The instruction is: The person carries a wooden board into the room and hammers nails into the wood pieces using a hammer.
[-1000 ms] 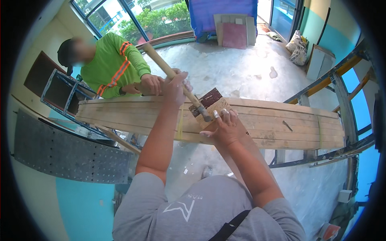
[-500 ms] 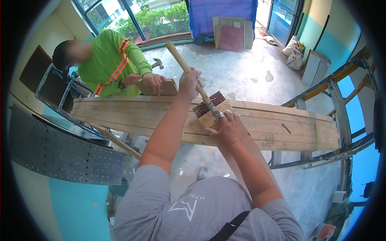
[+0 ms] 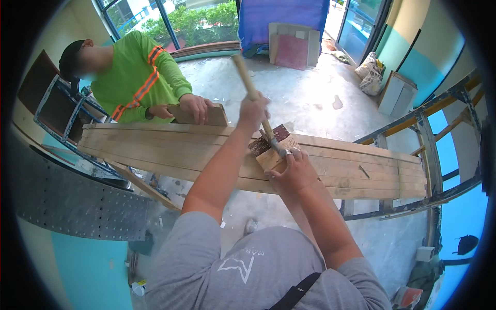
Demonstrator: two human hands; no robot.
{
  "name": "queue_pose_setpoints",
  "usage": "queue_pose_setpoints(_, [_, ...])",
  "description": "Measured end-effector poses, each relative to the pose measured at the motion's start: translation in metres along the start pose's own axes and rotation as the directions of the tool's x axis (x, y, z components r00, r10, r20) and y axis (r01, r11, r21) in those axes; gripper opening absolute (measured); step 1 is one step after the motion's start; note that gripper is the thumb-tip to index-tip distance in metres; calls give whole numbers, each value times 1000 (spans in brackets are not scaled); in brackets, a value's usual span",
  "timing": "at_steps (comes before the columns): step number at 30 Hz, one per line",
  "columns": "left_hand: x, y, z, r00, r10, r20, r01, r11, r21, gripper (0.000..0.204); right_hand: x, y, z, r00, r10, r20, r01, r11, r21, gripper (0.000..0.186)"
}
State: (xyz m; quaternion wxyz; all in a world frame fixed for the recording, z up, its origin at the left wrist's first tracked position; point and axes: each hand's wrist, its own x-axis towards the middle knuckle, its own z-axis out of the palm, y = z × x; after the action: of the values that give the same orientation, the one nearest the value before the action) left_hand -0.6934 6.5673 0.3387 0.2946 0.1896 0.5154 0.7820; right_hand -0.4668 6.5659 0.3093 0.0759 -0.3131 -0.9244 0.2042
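Left hand [image 3: 253, 111]: wrapped around the wooden handle of a hammer [image 3: 244, 76], which slants down to the right
Hammer head: just beside the right fingertips; contact cannot be made out
Right hand [image 3: 295, 169]: laid on a board with a patchy dark-red and pale end [image 3: 270, 157], thumb to the left
Worktop [image 3: 336, 181]: long pale planks side by side, running under that board
Thin dark piece [image 3: 364, 171]: lying loose on the planks, right of the hands
Co-worker [image 3: 139, 77]: green top with orange bands, hands on an upright wooden piece [image 3: 217, 115] at the far edge
Ladder frame [image 3: 430, 150]: beside the planks' right end
Perforated grey panel [image 3: 77, 206]: lower left
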Motion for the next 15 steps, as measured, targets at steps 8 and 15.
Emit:
queue_pose_setpoints(8, [-17,-9,20,954,292,63,-271,755,597,30,28,-7,-32,992,26,121,-46,986,162,81])
queue_pose_setpoints(15, [-21,-4,16,957,213,197,-289,760,583,22,91,-6,48,922,-103,-374,152,983,104,25])
